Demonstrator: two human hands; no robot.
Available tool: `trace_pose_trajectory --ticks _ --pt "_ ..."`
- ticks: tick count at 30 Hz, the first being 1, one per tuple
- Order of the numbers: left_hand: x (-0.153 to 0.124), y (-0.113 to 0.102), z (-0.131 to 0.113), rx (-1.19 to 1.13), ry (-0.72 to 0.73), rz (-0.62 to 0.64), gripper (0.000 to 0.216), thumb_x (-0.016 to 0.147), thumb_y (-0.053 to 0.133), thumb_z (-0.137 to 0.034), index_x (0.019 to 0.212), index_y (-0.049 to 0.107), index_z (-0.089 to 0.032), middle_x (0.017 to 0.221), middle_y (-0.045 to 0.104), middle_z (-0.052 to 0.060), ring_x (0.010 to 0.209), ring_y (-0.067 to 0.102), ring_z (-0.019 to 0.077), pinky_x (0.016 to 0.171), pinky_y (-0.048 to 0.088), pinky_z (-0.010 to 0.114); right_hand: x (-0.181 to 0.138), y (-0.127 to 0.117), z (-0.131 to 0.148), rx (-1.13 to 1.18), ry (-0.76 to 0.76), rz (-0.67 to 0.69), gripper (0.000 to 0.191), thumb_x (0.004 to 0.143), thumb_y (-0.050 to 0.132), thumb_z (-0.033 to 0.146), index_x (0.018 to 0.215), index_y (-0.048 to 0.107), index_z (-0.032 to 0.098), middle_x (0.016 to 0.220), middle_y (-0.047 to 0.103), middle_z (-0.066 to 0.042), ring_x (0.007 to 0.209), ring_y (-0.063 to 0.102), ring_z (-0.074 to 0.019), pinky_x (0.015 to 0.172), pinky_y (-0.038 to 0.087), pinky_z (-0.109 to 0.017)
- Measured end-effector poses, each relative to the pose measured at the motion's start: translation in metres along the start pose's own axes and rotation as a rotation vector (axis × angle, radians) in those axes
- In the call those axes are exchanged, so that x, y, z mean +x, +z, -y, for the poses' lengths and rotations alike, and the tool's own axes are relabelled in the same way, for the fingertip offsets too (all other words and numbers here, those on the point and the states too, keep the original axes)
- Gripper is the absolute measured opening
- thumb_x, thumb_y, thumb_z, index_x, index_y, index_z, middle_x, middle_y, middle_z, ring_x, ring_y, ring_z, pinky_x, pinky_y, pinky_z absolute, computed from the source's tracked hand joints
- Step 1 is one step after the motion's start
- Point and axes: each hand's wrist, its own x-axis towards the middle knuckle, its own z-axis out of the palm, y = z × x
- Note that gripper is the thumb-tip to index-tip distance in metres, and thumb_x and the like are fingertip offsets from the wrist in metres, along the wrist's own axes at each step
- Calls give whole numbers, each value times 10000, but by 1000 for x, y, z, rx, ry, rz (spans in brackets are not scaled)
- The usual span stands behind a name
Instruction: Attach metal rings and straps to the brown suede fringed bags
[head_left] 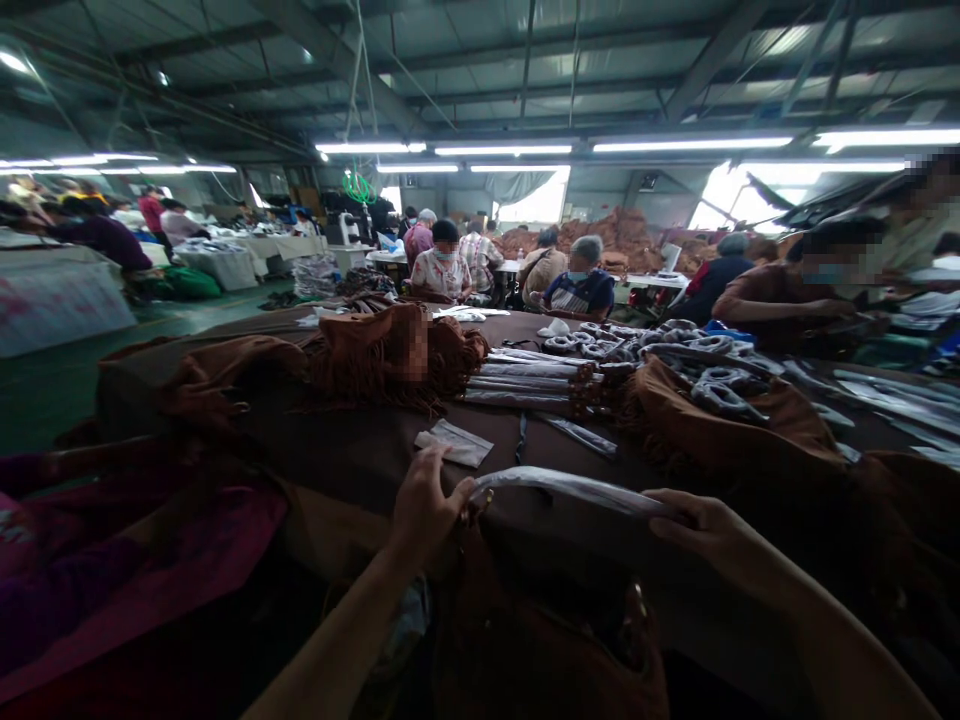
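Observation:
A long, thin strip wrapped in whitish plastic (566, 484) stretches between my two hands and bows upward in the middle. My left hand (426, 503) is closed on its left end, thumb and fingers pinching it. Its other end is gripped by my right hand (697, 525). Just under my left hand is a small gold-coloured metal fitting (486, 498) beside brown material. A brown leather-like piece, perhaps a bag (540, 640), hangs low in front of me, and much of it is lost in shadow. Beyond my left fingers lies a flat whitish packet (457, 442) on the dark-covered table.
Bundled plastic-wrapped strips (525, 385) and fringed brown pieces (375, 350) lie across the table (360, 440). Wrapped rings (720, 385) are heaped at right. A co-worker's sleeve (67, 600) is close on my left. Other people sit beyond the table.

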Motion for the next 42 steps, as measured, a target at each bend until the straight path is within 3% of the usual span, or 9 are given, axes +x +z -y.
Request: trace_pose_trajectory --ticks 2,5,9,14,18,22,29,36,42 --pt "13 1 -41 84 227 78 438 834 586 -400 1201 543 -165 1226 572 116 1136 518 255 1007 368 390 3 6 19 -52 -67 1 416 681 753 412 1028 704 188 981 698 -47 906 627 -246 787 485 -314" --pt "26 24 -101 27 418 424 481 851 557 -485 1224 550 -181 1189 610 97 1107 544 233 951 407 328 5 19 44 -40 -147 -6 440 629 790 339 1033 695 195 928 696 -22 845 625 -219 727 490 -288" --pt "32 57 -139 66 389 801 405 868 493 -543 1013 667 -207 838 666 18 784 606 173 659 415 234 -2 27 44 196 -109 -161 535 571 831 346 1045 636 194 754 654 16 628 590 -147 555 480 -244" --pt "37 71 -136 127 354 920 354 872 492 -488 935 672 -189 731 627 -6 667 557 137 559 347 216 -19 38 7 724 20 -362 372 630 814 418 886 684 181 750 694 -18 643 653 -154 663 562 -301" --pt "34 78 -147 335 387 898 332 844 541 -451 967 675 -174 866 675 59 816 610 201 698 427 262 -23 57 -12 862 57 -506 479 579 849 418 979 710 194 843 732 -39 697 681 -178 695 587 -332" --pt "24 92 -164 290 422 820 504 797 594 -487 1202 583 -187 1105 654 93 1017 596 242 818 448 300 -25 68 -14 788 76 -613 480 535 873 389 935 722 172 807 735 -42 663 676 -184 609 570 -288" --pt "25 125 -135 -168 -18 1149 282 772 613 -413 841 660 -144 624 606 -12 505 521 108 502 372 228 -41 69 -25 673 52 -539 466 693 738 514 1018 691 184 894 731 -72 750 675 -207 671 562 -318" --pt "19 132 -121 -342 -233 1343 448 628 722 -548 749 634 -125 594 592 -10 496 501 88 496 351 218 -46 81 -41 435 5 -476 449 732 697 489 1067 634 197 927 706 -68 808 661 -217 693 534 -309" --pt "15 126 -113 -85 -140 1147 486 529 769 -573 670 602 -139 499 434 -79 468 365 64 463 245 215 -58 76 -54 164 -78 -336 443 801 618 479 1157 599 215 1097 652 -89 1029 611 -255 896 486 -381"
